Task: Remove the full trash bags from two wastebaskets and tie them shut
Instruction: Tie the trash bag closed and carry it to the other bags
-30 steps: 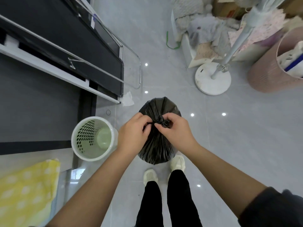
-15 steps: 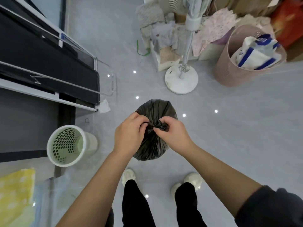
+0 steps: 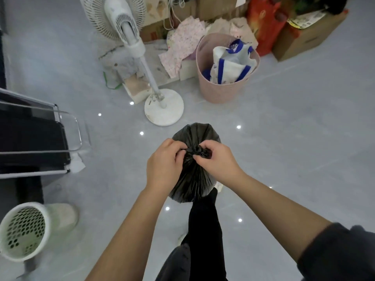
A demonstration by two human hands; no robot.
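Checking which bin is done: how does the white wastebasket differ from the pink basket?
The white wastebasket has perforated walls; the pink basket looks solid. The white wastebasket looks empty; the pink basket holds a white-and-blue bag. Both are round, open-topped and stand on the floor.
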